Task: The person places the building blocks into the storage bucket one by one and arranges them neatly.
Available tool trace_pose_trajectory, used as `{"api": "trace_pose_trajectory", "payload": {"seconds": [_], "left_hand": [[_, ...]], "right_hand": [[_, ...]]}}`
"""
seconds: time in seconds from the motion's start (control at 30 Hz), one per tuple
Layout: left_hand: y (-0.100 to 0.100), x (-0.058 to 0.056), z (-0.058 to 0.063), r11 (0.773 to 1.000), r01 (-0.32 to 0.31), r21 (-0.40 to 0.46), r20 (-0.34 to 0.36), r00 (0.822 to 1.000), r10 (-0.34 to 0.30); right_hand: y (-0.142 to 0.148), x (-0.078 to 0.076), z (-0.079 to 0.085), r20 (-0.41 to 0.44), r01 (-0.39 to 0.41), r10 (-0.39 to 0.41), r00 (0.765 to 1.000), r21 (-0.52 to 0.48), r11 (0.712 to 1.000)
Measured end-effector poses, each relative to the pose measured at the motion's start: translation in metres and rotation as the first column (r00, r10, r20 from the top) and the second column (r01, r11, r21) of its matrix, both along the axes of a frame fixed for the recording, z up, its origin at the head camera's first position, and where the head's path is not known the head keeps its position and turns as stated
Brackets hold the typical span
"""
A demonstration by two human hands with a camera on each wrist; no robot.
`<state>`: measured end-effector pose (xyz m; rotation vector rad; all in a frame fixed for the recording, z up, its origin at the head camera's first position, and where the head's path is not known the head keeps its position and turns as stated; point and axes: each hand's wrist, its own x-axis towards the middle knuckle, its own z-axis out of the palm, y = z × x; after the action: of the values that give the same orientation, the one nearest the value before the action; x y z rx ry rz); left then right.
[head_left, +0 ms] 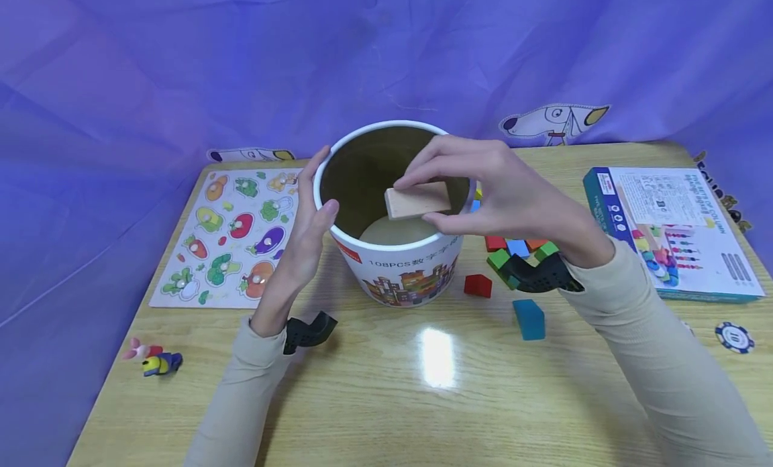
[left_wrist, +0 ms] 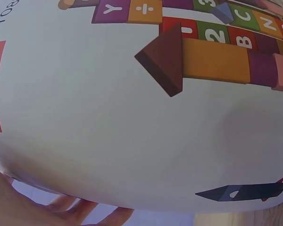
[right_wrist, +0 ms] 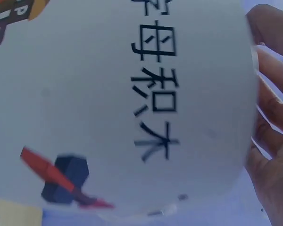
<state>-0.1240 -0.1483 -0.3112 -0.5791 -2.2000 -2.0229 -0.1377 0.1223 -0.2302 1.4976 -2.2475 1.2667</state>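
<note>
My right hand (head_left: 468,182) pinches a plain wooden block (head_left: 419,200) between thumb and fingers, over the mouth of a white bucket (head_left: 407,279). The bucket stands upright, printed with colourful building pictures and lettering; its pale inside bottom shows below the block. Against the bucket's left side rests my left hand (head_left: 304,235), thumb near the front of the rim and fingers spread along the outer wall. In the left wrist view, fingers (left_wrist: 80,209) reach along the bucket's edge. The right wrist view shows fingers (right_wrist: 271,103) at the rim, the block hidden behind the wall.
Coloured blocks (head_left: 516,249) lie right of the bucket, with a red block (head_left: 478,286) and a teal block (head_left: 529,319) nearer. A vegetable puzzle board (head_left: 241,219) is at left, above small figurines (head_left: 162,364). At right are a toy box (head_left: 682,235) and a poker chip (head_left: 735,337).
</note>
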Motion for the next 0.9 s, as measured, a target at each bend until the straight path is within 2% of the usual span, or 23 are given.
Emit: {"api": "trace_pose_trajectory", "payload": {"seconds": [0.4,0.9], "left_hand": [[0.001,-0.002,-0.001,1.000,0.020,0.013,-0.011,1.000,-0.020],[-0.001,-0.001,-0.001,1.000,0.008,0.001,-0.005,1.000,-0.008]], "right_hand": [[-0.011,-0.014,-0.004,0.023,0.012,-0.011,1.000,-0.039,0.999],[-0.015,-0.019,-0.005,0.040,-0.015,0.018,0.999,-0.069,0.997]]}}
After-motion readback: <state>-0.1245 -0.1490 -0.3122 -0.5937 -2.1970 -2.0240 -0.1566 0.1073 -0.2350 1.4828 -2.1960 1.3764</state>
